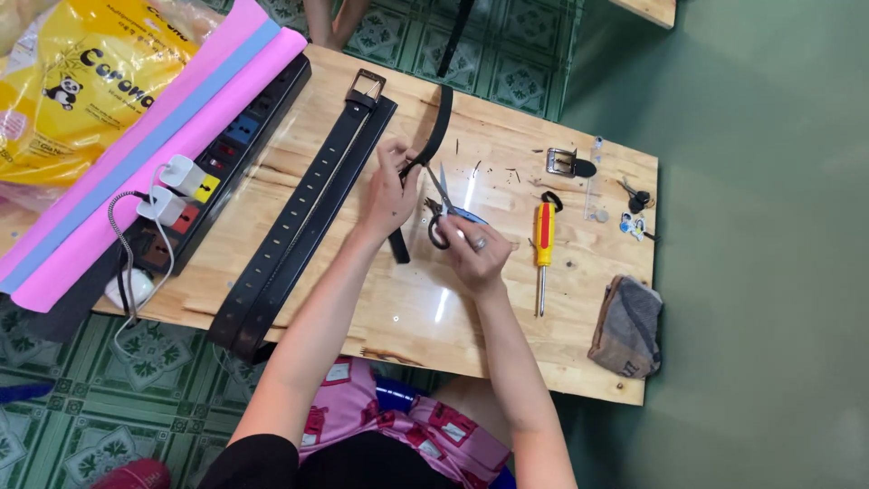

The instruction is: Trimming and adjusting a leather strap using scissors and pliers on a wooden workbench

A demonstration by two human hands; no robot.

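Observation:
My left hand [387, 192] pinches a black belt strap [436, 127] that curves from the table's far edge down under my fingers, its cut end lying at my wrist. My right hand [472, 249] holds a pair of scissors [441, 201] with black handles, blades open and pointing up toward the strap just beside my left fingers. A ring shows on one right-hand finger. Small black offcuts lie scattered on the wood beyond the blades.
Two long black belts [299, 217] with a metal buckle lie to the left on the wooden table [407, 317]. A black power strip [226, 154] with chargers, pink and blue sheets, a red-yellow screwdriver [542, 244], a loose buckle [563, 163], keys and a grey pouch [628, 328] sit around.

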